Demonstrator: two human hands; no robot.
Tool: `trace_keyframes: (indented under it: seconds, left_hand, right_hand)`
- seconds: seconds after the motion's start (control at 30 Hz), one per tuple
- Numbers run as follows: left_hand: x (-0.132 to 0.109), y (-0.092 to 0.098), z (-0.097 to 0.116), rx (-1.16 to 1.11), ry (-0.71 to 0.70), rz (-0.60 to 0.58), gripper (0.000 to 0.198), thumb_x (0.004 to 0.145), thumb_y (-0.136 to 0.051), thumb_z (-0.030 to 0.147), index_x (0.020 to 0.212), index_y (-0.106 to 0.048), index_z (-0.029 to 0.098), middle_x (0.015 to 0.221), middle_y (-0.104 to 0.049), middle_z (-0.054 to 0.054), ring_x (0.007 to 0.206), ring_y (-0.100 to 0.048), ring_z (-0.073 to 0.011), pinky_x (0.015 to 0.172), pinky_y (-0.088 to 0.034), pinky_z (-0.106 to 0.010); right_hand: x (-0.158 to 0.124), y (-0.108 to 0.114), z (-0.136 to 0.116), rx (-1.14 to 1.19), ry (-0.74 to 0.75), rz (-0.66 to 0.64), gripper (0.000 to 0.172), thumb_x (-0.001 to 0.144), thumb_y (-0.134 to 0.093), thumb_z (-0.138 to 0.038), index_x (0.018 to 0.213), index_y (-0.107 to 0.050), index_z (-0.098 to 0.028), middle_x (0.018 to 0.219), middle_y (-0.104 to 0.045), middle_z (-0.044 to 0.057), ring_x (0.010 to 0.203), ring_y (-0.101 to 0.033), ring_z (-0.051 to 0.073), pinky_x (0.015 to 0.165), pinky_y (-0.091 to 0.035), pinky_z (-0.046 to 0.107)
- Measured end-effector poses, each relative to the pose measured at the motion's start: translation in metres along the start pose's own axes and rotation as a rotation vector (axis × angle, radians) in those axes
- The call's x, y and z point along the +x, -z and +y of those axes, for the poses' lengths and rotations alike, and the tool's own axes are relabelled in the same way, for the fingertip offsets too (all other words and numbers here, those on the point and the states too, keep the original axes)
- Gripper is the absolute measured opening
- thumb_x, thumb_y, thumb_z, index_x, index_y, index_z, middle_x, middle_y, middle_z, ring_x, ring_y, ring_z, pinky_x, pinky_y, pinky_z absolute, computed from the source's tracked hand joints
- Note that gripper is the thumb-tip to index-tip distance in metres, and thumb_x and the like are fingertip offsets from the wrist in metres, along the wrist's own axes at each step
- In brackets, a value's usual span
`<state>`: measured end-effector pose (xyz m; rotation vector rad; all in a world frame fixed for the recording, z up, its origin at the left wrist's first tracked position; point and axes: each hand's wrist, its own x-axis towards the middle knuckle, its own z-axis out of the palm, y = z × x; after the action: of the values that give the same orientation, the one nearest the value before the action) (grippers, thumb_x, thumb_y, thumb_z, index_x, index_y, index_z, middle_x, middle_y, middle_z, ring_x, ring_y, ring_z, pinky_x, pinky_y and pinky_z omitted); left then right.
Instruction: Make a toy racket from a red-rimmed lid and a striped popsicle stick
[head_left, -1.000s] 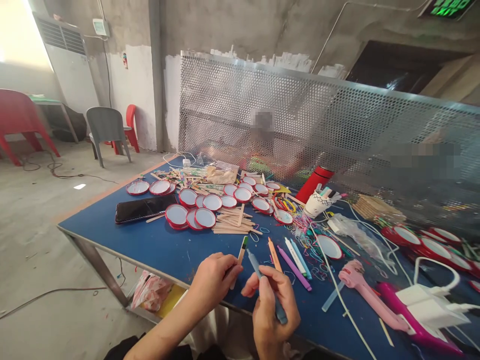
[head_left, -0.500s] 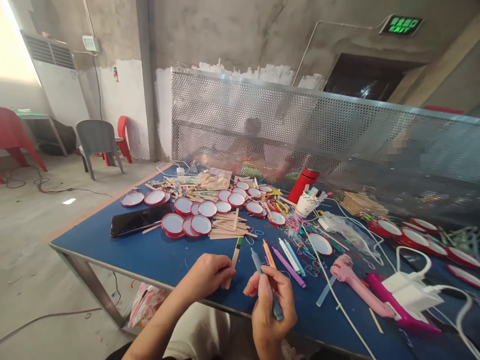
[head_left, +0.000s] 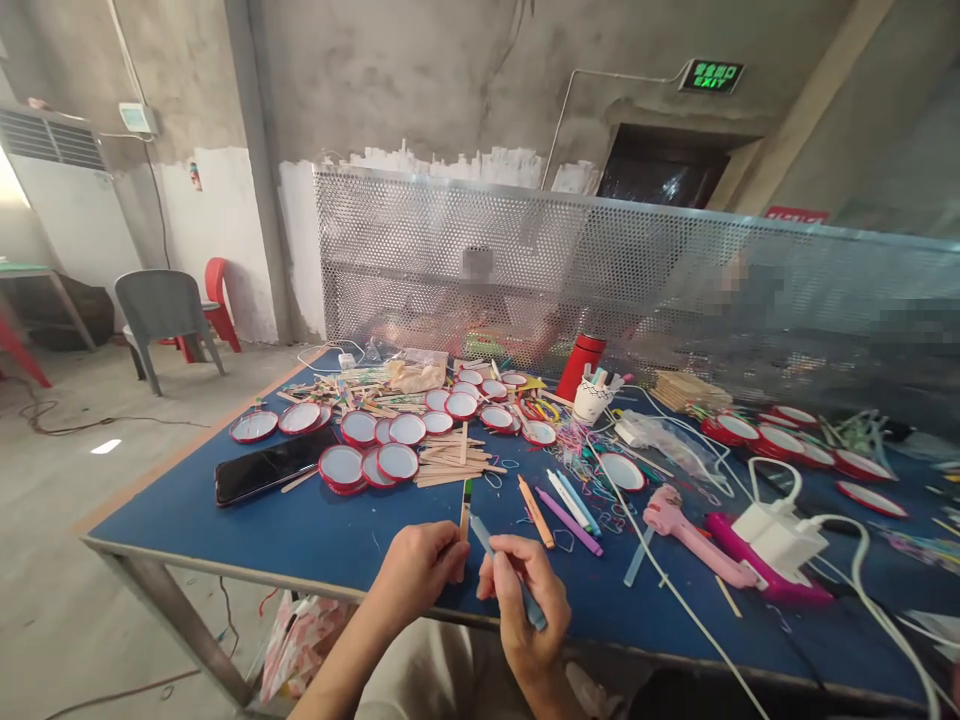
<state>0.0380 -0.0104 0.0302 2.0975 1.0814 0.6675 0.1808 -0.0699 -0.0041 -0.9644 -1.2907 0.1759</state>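
Observation:
My left hand [head_left: 420, 572] is closed around a wooden craft stick [head_left: 465, 507] with a green-coloured tip, held upright over the near edge of the blue table [head_left: 225, 525]. My right hand [head_left: 525, 595] pinches a grey-blue marker [head_left: 507, 571], its tip pointing at the stick. The two hands almost touch. Ahead of them lie several loose markers [head_left: 559, 505], a pile of plain wooden sticks [head_left: 450, 462] and several red-rimmed round lids [head_left: 375, 462].
A black phone [head_left: 262, 466] lies at the left. Pink glue guns [head_left: 701, 535], a white charger with cables [head_left: 780, 530], a red flask [head_left: 579, 366] and a white cup of markers [head_left: 592, 397] stand to the right. A perforated metal screen [head_left: 600, 260] backs the table; people sit behind it.
The view has swung right and up. My hands have drawn closer together, and the marker tip has come nearer the stick.

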Motion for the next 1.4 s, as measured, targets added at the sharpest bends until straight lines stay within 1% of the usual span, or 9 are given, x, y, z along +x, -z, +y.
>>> trace_keyframes:
  seconds: [0.1,0.2,0.37,0.6,0.8,1.03,1.1,1.27,1.4]
  left_hand:
    - [-0.0008,-0.0006,-0.0005,0.004,-0.01,0.002,0.032,0.094,-0.046,0.028,0.063,-0.05,0.022,0.064,-0.069,0.002,0.06,-0.057,-0.0132,0.062,-0.039,-0.022]
    - [-0.0011,-0.0016,-0.002,0.004,-0.014,0.002,0.032,0.094,-0.046,0.028,0.063,-0.049,0.022,0.064,-0.069,0.001,0.059,-0.057,-0.0132,0.061,-0.039,-0.022]
    - [-0.001,-0.0017,-0.0032,0.004,-0.042,0.011,0.031,0.094,-0.046,0.027,0.063,-0.05,0.023,0.065,-0.07,0.001,0.059,-0.058,-0.0138,0.061,-0.04,-0.023]
    - [-0.0015,-0.0005,-0.0026,0.015,-0.046,0.022,0.033,0.095,-0.045,0.029,0.063,-0.05,0.023,0.064,-0.071,0.0,0.059,-0.06,-0.0141,0.062,-0.041,-0.023]
    - [-0.0017,-0.0003,-0.0023,0.013,-0.057,0.017,0.033,0.095,-0.045,0.027,0.062,-0.05,0.023,0.065,-0.072,0.0,0.06,-0.061,-0.0137,0.063,-0.041,-0.023]
    - [-0.0017,-0.0011,-0.0023,0.013,-0.035,0.02,0.033,0.094,-0.046,0.028,0.062,-0.051,0.023,0.064,-0.073,0.001,0.058,-0.06,-0.0137,0.061,-0.042,-0.023]
    - [-0.0013,-0.0011,-0.0023,0.018,-0.033,0.021,0.033,0.094,-0.046,0.028,0.062,-0.051,0.023,0.065,-0.073,0.001,0.059,-0.06,-0.0137,0.062,-0.042,-0.023]
    - [-0.0017,-0.0007,-0.0018,0.01,-0.049,0.021,0.033,0.094,-0.046,0.026,0.061,-0.049,0.023,0.064,-0.072,0.001,0.059,-0.06,-0.0133,0.062,-0.041,-0.022]
    - [-0.0017,-0.0007,-0.0017,0.009,-0.049,0.02,0.033,0.094,-0.046,0.025,0.061,-0.048,0.023,0.064,-0.07,0.001,0.059,-0.058,-0.0133,0.061,-0.039,-0.022]
  right_hand:
    - [-0.0016,0.0012,-0.0008,-0.073,0.036,-0.035,0.014,0.1,-0.055,-0.021,0.102,-0.068,-0.021,0.067,-0.071,-0.003,0.049,-0.067,0.012,0.052,-0.056,0.022]
    - [-0.0021,0.0013,-0.0008,-0.087,0.042,-0.038,0.014,0.099,-0.055,-0.021,0.103,-0.068,-0.021,0.069,-0.072,-0.002,0.051,-0.069,0.013,0.052,-0.058,0.023]
    - [0.0007,-0.0008,-0.0017,-0.047,0.045,-0.016,0.013,0.099,-0.055,-0.02,0.103,-0.067,-0.022,0.07,-0.073,-0.002,0.049,-0.068,0.013,0.05,-0.057,0.022]
    - [0.0025,-0.0015,-0.0043,-0.058,0.019,-0.04,0.012,0.099,-0.055,-0.02,0.101,-0.067,-0.021,0.065,-0.071,-0.003,0.048,-0.068,0.013,0.048,-0.057,0.022]
    - [0.0001,-0.0042,-0.0022,0.005,-0.031,0.096,0.013,0.102,-0.053,-0.023,0.1,-0.065,-0.022,0.06,-0.066,-0.005,0.044,-0.064,0.013,0.045,-0.055,0.022]
    - [0.0046,-0.002,-0.0075,-0.016,-0.01,-0.016,0.013,0.099,-0.054,-0.022,0.1,-0.067,-0.022,0.062,-0.069,-0.004,0.044,-0.066,0.014,0.046,-0.056,0.023]
    - [0.0044,-0.0023,-0.0075,-0.03,-0.008,-0.009,0.012,0.099,-0.055,-0.022,0.1,-0.067,-0.021,0.061,-0.069,-0.003,0.044,-0.066,0.014,0.045,-0.056,0.023]
    - [0.001,-0.0047,-0.0034,-0.008,-0.033,0.086,0.013,0.101,-0.053,-0.022,0.098,-0.066,-0.021,0.059,-0.066,-0.005,0.043,-0.064,0.013,0.046,-0.055,0.022]
    - [0.0023,-0.0039,-0.0042,0.01,-0.01,0.053,0.013,0.1,-0.054,-0.022,0.099,-0.066,-0.022,0.058,-0.066,-0.005,0.043,-0.065,0.012,0.046,-0.055,0.022]
